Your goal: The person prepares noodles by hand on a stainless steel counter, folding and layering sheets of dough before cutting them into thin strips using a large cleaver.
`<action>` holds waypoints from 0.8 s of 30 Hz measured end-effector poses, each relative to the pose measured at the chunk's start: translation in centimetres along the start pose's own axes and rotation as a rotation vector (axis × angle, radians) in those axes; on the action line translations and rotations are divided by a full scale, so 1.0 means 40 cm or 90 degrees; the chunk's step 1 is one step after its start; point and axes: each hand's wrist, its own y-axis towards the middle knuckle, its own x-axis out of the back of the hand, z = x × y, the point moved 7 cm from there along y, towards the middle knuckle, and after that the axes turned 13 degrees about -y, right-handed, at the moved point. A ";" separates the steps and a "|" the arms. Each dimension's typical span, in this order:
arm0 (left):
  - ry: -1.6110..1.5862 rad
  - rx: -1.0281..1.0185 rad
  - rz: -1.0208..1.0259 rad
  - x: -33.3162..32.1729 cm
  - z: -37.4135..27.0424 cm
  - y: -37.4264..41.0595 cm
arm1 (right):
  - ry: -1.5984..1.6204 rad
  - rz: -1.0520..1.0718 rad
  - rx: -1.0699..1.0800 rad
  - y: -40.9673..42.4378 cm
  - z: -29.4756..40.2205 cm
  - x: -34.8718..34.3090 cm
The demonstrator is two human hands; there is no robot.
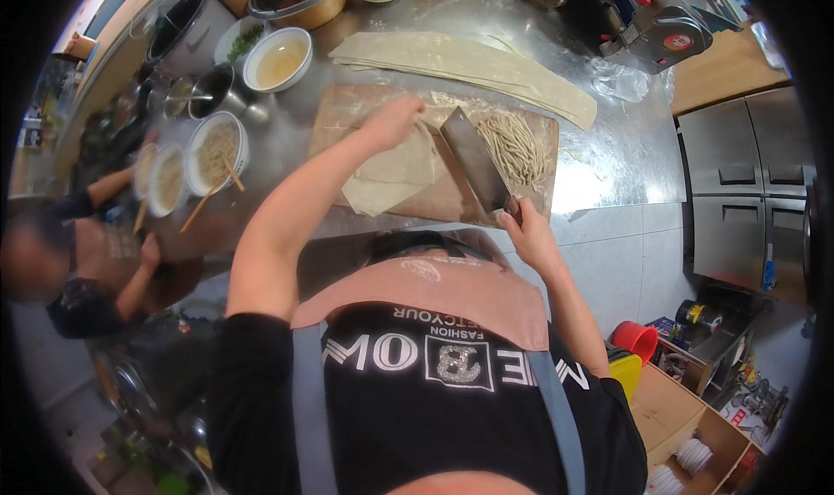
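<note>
My right hand (531,233) is closed around the handle of a broad cleaver (475,159). Its blade slants across a floured wooden cutting board (407,203). Just right of the blade lies a heap of cut noodles (515,148). Folded dough sheets (391,169) rest on the board's left part. My left hand (394,122) is over their far edge with its fingers bent; whether it pinches the dough is hidden. Beyond the board, a stack of long dough strips (456,58) lies on the steel table (606,156).
At left stand noodle bowls (218,149) with chopsticks, a bowl of yellowish liquid (279,61) and a large pot (300,3). A machine (664,35) occupies the far right, near a plastic bag (619,81). Another person (85,260) works at left. A steel refrigerator (730,140) stands right.
</note>
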 end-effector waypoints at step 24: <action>0.224 0.158 -0.246 -0.023 0.007 -0.251 | -0.088 0.051 0.144 0.058 0.202 -0.012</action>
